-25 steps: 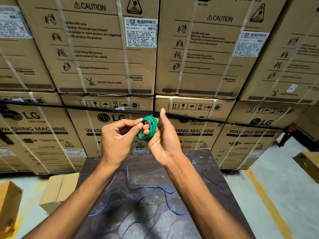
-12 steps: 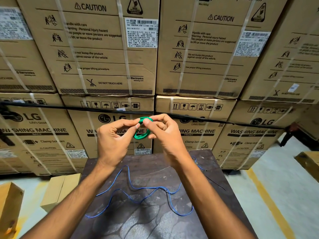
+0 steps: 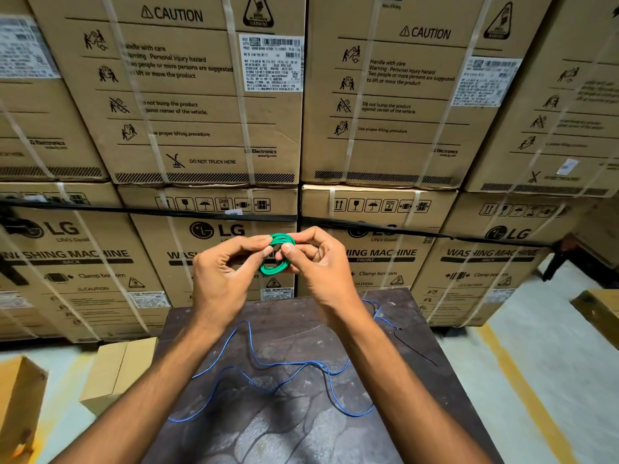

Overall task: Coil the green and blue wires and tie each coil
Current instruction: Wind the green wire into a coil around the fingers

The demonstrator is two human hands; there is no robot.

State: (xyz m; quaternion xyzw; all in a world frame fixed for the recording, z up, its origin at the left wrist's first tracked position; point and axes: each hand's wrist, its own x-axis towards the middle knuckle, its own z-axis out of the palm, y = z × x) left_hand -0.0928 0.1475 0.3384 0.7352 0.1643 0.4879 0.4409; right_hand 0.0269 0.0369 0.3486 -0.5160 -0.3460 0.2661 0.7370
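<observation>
Green wire coil (image 3: pixel 277 254): pinched by left hand (image 3: pixel 225 279) and right hand (image 3: pixel 316 266), above table's far edge.
Blue wire (image 3: pixel 268 366): loose across table (image 3: pixel 301 430).
Cardboard boxes (image 3: pixel 187 95): strapped shut, contents unseen.

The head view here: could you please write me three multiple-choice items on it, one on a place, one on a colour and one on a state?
1. Where does the thin blue wire lie?
A. on the dark tabletop
B. on the floor
C. in a box

2. What colour is the small coil of wire held up?
A. red
B. green
C. yellow

3. How is that coil held?
A. by the left hand alone
B. by the right hand alone
C. by both hands

Answers: 1 A, it sprawls loose across the table; 2 B, the loops are bright green; 3 C, fingertips of both hands pinch it.
</observation>
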